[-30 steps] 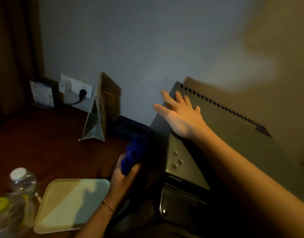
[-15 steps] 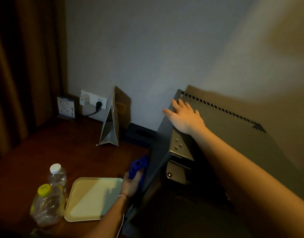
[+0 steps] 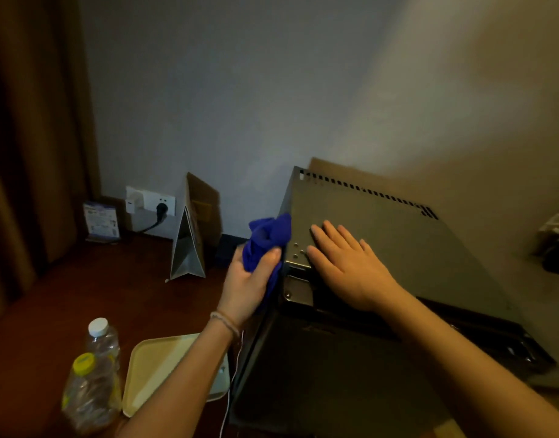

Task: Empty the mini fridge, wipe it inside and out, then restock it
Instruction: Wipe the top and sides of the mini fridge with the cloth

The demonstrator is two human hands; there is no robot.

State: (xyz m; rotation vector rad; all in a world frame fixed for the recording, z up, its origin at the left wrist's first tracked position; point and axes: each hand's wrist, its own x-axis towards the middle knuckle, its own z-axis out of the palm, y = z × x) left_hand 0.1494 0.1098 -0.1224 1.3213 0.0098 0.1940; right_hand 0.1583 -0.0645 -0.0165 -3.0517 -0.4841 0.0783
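My left hand point(image 3: 249, 286) has its fingers point(image 3: 273, 252) bunched around a blue cloth point(image 3: 267, 237), held against the top left corner of the mini fridge point(image 3: 382, 235). My right hand point(image 3: 344, 263) lies flat on the fridge top, fingers straight and gripping nothing, just right of the cloth. Below my left wrist, on the table point(image 3: 82, 298), sit a pale tray point(image 3: 159, 368) and two bottles point(image 3: 93, 374), one white-capped, one yellow-capped. A thin white cord point(image 3: 232, 374) hangs beside the fridge's left side. I judge that a downward wipe could snag that cord, or my elbow could knock the bottles over. The room is dim, so smears may go unnoticed.
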